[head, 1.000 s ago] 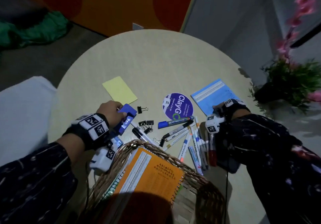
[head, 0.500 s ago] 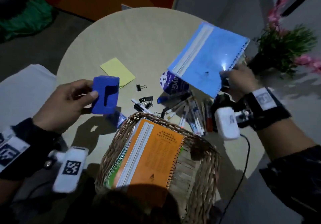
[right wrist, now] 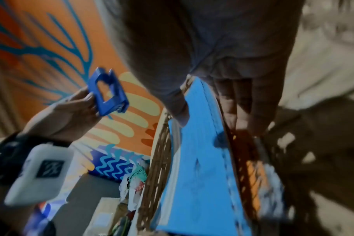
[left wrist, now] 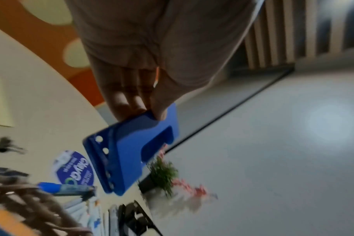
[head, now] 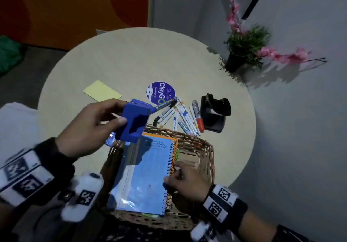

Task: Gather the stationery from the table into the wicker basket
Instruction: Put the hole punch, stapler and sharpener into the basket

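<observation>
My left hand (head: 124,111) pinches a blue plastic holder (head: 135,121) with a notch in it, between thumb and fingers, just above the far-left corner of the wicker basket (head: 207,152). The left wrist view shows the holder (left wrist: 131,151) hanging from my fingertips (left wrist: 131,107). A blue spiral notebook (head: 146,174) lies in the basket on top of an orange one (head: 175,141). My right hand (head: 174,174) grips the blue notebook (right wrist: 202,159) at its spiral edge, thumb on the cover. Several markers (head: 183,117) lie on the table behind the basket.
A yellow sticky pad (head: 102,93) and a round purple sticker (head: 161,92) lie on the round table (head: 131,57). A black desk tool (head: 215,112) stands right of the markers. A binder clip (left wrist: 4,145) lies near them. A potted plant (head: 244,50) stands at the far right edge.
My right hand lifted the blue notebook off the table and laid it in the basket over the orange one. My left hand raised the blue holder and carried it over the basket's corner.
</observation>
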### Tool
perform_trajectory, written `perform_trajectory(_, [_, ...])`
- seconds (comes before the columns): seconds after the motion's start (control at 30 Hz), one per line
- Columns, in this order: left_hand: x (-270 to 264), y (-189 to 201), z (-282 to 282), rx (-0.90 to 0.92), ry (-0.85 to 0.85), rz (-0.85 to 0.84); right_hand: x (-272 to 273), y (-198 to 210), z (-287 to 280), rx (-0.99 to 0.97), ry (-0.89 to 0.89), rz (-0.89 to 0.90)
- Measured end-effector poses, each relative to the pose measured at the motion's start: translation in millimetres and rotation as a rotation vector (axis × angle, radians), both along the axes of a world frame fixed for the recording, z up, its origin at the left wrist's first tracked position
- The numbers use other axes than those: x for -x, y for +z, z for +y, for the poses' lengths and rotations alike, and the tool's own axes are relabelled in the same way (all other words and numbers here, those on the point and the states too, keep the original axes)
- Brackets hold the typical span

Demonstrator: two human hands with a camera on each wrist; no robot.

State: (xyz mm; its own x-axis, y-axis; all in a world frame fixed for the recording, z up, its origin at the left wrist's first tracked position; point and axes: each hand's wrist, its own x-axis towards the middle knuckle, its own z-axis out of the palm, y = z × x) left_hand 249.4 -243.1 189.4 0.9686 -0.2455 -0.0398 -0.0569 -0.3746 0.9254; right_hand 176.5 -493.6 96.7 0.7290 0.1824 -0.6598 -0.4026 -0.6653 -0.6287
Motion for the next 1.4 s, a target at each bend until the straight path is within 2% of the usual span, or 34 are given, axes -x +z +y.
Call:
perform_trajectory(0.13, [-14,6,-72,-0.208,-0.333,-0.05,-33,36,-59,0.227,-0.021,-0.295])
perform_trajectory(0.3, [14,-35,-155,-0.446,-0.73,-0.002,-116,43,-131,0.464,-0.096,-0.485])
perform_trajectory(0.37, [34,-56,-169,-0.514,-0.838,0.096,-141,36,-138,0.502,0.01,-0.522])
perform_trajectory(0.43, [47,-71,-174,-0.559,-0.875,0.174,-158,24,-135,0.57,0.165,-0.538])
perform_trajectory(0.57, [54,-93,-170,-0.567,-0.826,0.309,-176,-1,-125,0.746,0.3,-0.513])
perform_trajectory(0.67, [57,-106,-163,-0.59,-0.823,0.344,-188,-13,-126,0.797,0.248,-0.538])
perform_trajectory(0.8, [66,-113,-165,-0.663,-0.833,0.251,-202,-27,-134,0.741,0.118,-0.46])
perform_trajectory(0.9, [69,-106,-163,-0.723,-0.836,0.14,-206,-22,-134,0.686,0.063,-0.465])
perform_trajectory(0.97, [66,-95,-150,-0.672,-0.753,0.083,-202,-10,-136,0.631,0.004,-0.481])
perform_trajectory(1.03, [58,-78,-124,-0.56,-0.587,0.064,-192,12,-141,0.543,-0.021,-0.514])
perform_trajectory(1.13, [41,-58,-65,-0.523,-0.378,0.119,-165,61,-144,0.516,0.173,-0.631])
perform_trajectory(1.27, [25,-62,10,-0.662,0.002,0.018,-121,122,-135,0.58,0.615,-0.793])
perform_trajectory(1.33, [27,-74,27,-0.723,0.084,0.067,-100,142,-125,0.538,0.831,-0.837])
perform_trajectory(1.4, [34,-90,30,-0.743,0.078,0.198,-85,149,-115,0.475,1.008,-0.825])
